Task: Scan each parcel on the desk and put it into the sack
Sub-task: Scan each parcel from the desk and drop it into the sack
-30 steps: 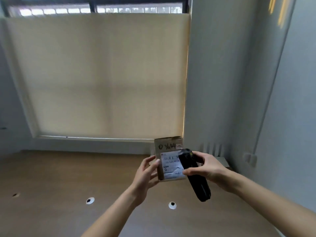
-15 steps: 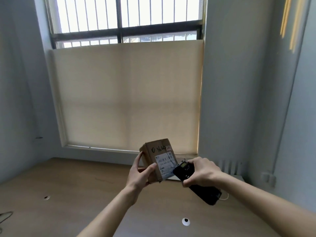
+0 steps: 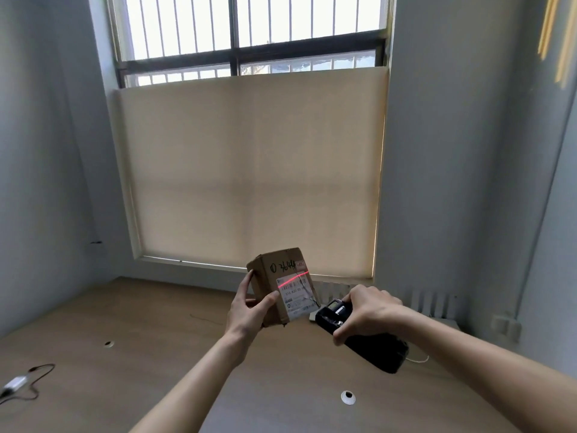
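Parcel (image 3: 274,278): small brown cardboard box, white label crossed by red line, gripped by left hand (image 3: 249,310). Right hand (image 3: 365,310) clasps black scanner (image 3: 371,348).

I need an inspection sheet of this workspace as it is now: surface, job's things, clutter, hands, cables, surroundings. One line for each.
Surface: wooden desk with round cable holes.
Job's things: cardboard parcel held up, red scan line across its label; black scanner aimed at it; sack not seen.
Clutter: nothing seen.
Hands: left hand grips the parcel; right hand grips the scanner.
Cables: black cable with white adapter at the desk's left; thin white cable near the scanner.
Surroundings: barred window, beige blind covering its lower part, grey walls.
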`<state>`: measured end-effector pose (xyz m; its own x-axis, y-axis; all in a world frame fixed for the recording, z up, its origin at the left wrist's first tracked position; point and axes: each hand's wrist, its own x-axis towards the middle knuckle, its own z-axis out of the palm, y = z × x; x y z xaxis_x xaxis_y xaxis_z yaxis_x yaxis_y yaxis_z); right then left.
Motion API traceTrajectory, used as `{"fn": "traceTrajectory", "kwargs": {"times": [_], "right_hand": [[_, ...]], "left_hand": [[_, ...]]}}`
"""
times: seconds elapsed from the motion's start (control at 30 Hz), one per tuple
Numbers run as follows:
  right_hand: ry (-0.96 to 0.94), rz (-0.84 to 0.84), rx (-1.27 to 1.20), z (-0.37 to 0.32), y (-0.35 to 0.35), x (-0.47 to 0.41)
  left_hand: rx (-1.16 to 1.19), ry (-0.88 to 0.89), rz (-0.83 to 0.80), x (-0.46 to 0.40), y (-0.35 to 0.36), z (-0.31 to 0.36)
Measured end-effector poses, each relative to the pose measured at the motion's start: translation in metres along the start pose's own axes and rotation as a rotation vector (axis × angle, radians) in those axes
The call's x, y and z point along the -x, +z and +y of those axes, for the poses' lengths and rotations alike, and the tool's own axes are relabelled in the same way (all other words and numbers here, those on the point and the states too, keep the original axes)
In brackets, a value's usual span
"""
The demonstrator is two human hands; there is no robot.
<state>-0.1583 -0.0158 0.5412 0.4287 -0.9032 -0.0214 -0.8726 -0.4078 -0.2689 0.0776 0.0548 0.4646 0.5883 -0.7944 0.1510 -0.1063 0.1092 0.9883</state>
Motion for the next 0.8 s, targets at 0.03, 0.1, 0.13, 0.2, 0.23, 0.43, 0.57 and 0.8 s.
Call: {"fn": "traceTrajectory", "kwargs": {"times": [0.03,0.1,0.13,0.2,0.23,0.43,0.57,0.8], "right_hand": [[-0.003,-0.008,-0.001,-0.001,0.001,0.001],[-0.010,-0.024,-0.004,-0.004,0.002,0.003],[-0.013,-0.029,-0.006,-0.005,0.002,0.004],[-0.022,-0.033,-0.004,-0.009,0.004,0.005],[-0.028,-0.035,-0.001,-0.011,0.005,0.006],[-0.076,-0.042,0.013,-0.032,0.011,0.011],[-0.134,-0.085,0.017,-0.057,0.020,0.015],[-0.249,-0.138,0.026,-0.149,0.042,0.024]], "left_hand": [[-0.006,0.000,0.004,0.001,-0.001,0.000],[-0.013,0.004,0.009,0.004,-0.003,-0.001],[-0.013,0.007,0.013,0.005,-0.005,-0.001],[-0.002,0.008,0.023,0.008,-0.009,-0.001],[0.006,0.008,0.030,0.009,-0.011,-0.002],[0.055,0.011,0.063,0.019,-0.034,-0.005],[0.074,0.030,0.093,0.032,-0.062,-0.004],[0.073,0.020,0.208,0.051,-0.162,-0.007]]}}
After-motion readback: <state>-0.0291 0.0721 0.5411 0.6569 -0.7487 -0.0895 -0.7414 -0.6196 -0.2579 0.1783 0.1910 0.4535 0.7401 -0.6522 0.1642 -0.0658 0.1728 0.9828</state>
